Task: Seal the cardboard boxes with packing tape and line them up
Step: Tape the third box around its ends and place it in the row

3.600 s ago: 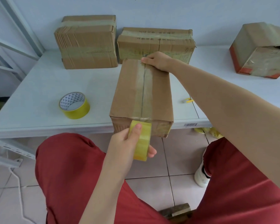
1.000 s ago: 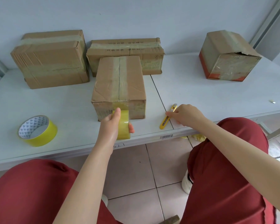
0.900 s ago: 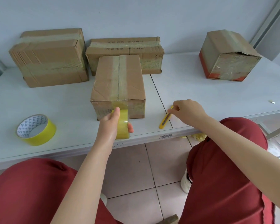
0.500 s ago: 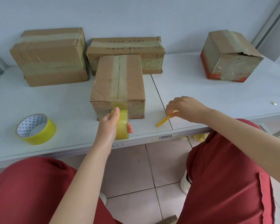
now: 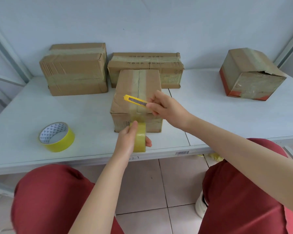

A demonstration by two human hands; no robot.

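Note:
A cardboard box (image 5: 125, 92) stands end-on in the middle of the white table (image 5: 85, 115), with a strip of clear tape along its top seam and down its near face. My left hand (image 5: 128, 141) grips a roll of clear yellowish tape (image 5: 139, 137) just in front of that face, the tape still joined to the box. My right hand (image 5: 166, 108) holds a yellow utility knife (image 5: 135, 101) over the box's near top edge, its tip pointing left.
Two taped boxes, a tall one (image 5: 74, 70) and a low one (image 5: 169, 65), stand side by side against the back wall. A torn box with a red edge (image 5: 250, 75) sits at the far right. A yellow tape roll (image 5: 57, 136) lies at the left front. My red-trousered knees are below the table edge.
My right hand picked the yellow knife up from the table right of the box and brought it left over the box. My left hand kept hold of the tape roll.

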